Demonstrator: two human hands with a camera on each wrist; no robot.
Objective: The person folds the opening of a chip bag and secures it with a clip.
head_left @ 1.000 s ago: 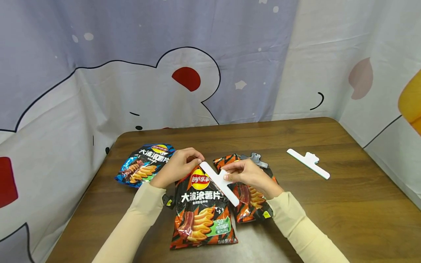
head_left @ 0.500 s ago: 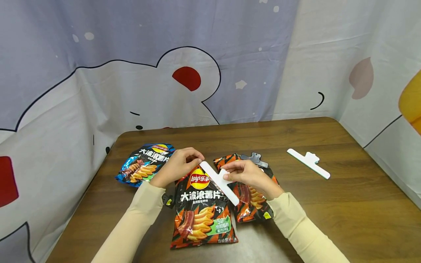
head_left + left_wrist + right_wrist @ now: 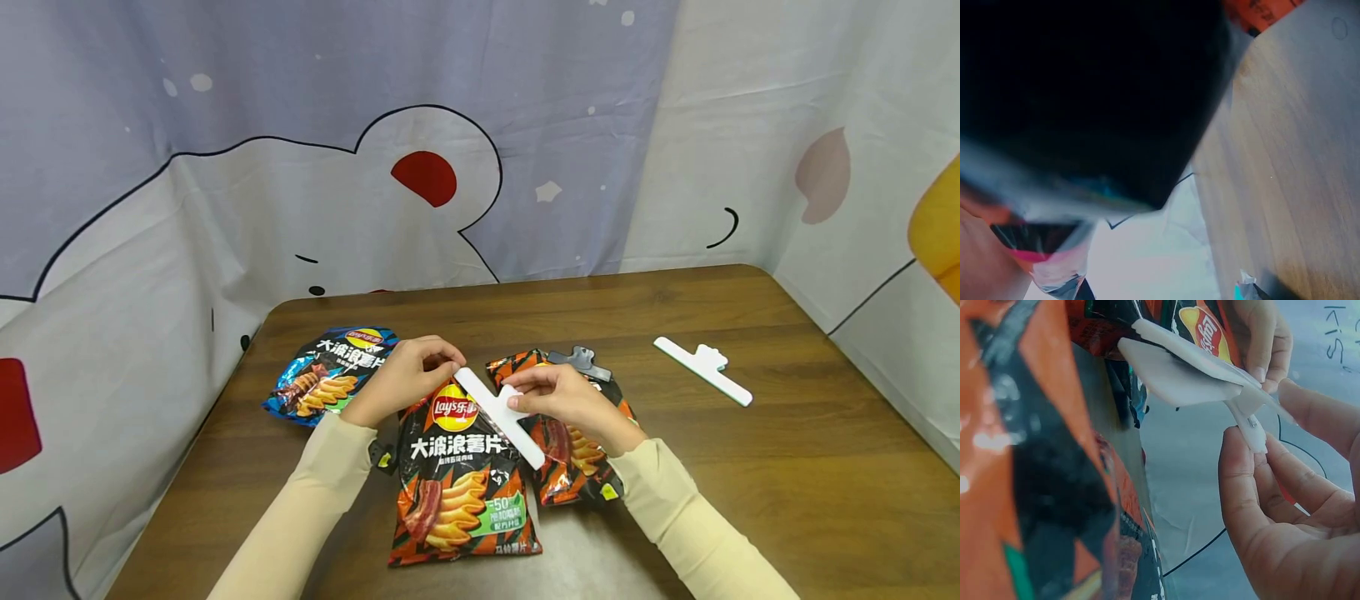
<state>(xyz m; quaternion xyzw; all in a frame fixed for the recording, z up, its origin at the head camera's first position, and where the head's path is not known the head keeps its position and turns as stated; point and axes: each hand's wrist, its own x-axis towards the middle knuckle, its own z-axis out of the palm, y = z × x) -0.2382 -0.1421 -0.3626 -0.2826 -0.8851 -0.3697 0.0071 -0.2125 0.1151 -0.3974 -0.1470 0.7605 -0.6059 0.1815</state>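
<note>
An orange and black chip bag lies on the brown table in front of me. A long white bag clip sits slantwise across its top. My left hand pinches the bag's top corner at the clip's upper end. My right hand pinches the clip's handle tab between thumb and fingers. In the right wrist view the white clip stands with its jaws apart, and the right fingers grip its tab. The left wrist view is mostly dark and blurred.
A second orange chip bag lies under my right hand with a grey clip at its top. A blue chip bag lies at the left. Another white clip rests at the right. A printed curtain hangs behind the table.
</note>
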